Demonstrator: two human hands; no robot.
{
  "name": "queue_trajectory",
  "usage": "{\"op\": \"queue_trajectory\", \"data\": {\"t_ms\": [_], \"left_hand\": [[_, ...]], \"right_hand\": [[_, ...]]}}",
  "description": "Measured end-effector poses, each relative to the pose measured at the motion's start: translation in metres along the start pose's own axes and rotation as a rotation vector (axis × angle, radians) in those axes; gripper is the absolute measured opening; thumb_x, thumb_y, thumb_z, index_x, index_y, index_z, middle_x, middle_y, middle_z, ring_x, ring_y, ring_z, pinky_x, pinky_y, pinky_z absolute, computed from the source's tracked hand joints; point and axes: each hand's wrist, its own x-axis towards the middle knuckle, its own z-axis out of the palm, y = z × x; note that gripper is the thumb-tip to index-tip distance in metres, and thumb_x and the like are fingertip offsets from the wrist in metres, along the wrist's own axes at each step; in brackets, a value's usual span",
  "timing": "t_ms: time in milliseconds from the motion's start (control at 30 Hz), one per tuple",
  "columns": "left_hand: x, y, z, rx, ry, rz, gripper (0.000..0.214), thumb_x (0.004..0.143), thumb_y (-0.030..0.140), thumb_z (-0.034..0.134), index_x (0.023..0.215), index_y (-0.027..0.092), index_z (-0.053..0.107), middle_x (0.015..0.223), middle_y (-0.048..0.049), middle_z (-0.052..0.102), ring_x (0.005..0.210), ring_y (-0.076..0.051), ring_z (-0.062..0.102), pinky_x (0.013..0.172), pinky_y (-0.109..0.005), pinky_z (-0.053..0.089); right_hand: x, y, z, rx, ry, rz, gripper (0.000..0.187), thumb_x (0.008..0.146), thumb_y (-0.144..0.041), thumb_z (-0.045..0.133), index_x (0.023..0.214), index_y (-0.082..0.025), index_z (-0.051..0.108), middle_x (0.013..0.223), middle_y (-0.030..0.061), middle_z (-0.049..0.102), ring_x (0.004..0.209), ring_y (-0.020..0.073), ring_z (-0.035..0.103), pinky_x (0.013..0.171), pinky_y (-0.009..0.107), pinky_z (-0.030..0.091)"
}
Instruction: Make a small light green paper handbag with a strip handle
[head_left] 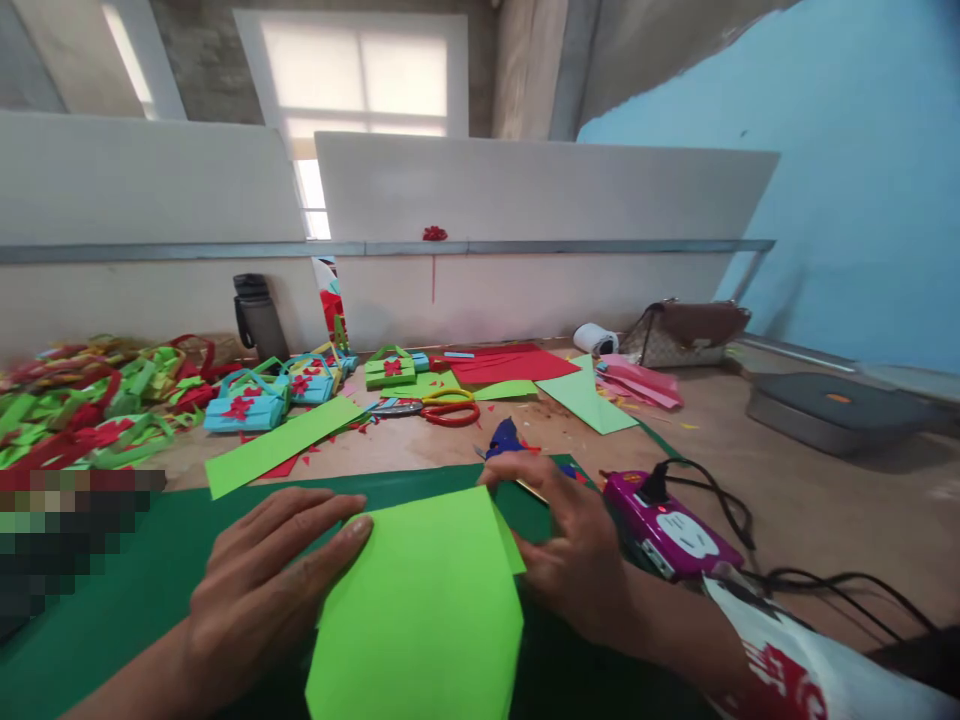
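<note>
A folded sheet of bright green paper [420,610] stands in front of me over the green mat [105,580]. My left hand [270,580] holds its upper left edge, the thumb on the near side and the other fingers close behind. At the upper right corner my right hand [577,550] is closed on the paper, where a narrow folded flap juts out. The paper's lower end runs out of view. Just beyond my right hand lies a blue glue gun [504,438], partly hidden by the fingers.
Scissors with red and yellow handles [450,407], a green strip [281,447] and red sheets [517,365] lie beyond the mat. Small blue paper bags [246,405] and a heap of paper bags [142,390] are left. A purple power strip [671,525] with cables sits right.
</note>
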Motion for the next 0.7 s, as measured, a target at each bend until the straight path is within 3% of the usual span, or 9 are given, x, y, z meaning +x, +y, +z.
{"op": "queue_trajectory", "data": {"t_ms": [167,333,700], "left_hand": [[0.001,0.001,0.013,-0.076,0.120,-0.128,0.029,0.091,0.022,0.044,0.115,0.026,0.060,0.105,-0.0039,0.069,0.098,-0.018,0.063,0.089,-0.032,0.049],[0.006,0.007,0.021,-0.190,0.095,-0.241,0.030,0.089,0.030,0.048,0.116,0.032,0.060,0.101,-0.0030,0.071,0.090,-0.020,0.066,0.082,-0.032,0.053],[0.001,-0.001,0.029,-0.225,0.072,-0.273,0.031,0.086,0.038,0.049,0.114,0.033,0.062,0.095,-0.0023,0.073,0.082,-0.020,0.069,0.078,-0.029,0.054]], "right_hand": [[-0.006,-0.002,0.003,0.107,-0.017,-0.002,0.029,0.076,-0.011,0.059,0.102,-0.022,0.052,0.085,0.0006,0.065,0.076,0.0128,0.064,0.073,0.022,0.051],[-0.007,-0.003,0.003,0.137,0.007,-0.031,0.029,0.077,-0.014,0.060,0.104,-0.021,0.052,0.085,0.0007,0.065,0.078,0.0124,0.063,0.076,0.022,0.050],[-0.004,0.004,0.006,0.127,-0.018,-0.159,0.017,0.079,-0.010,0.057,0.095,-0.014,0.060,0.079,0.0067,0.067,0.076,0.0152,0.062,0.072,0.026,0.051]]}}
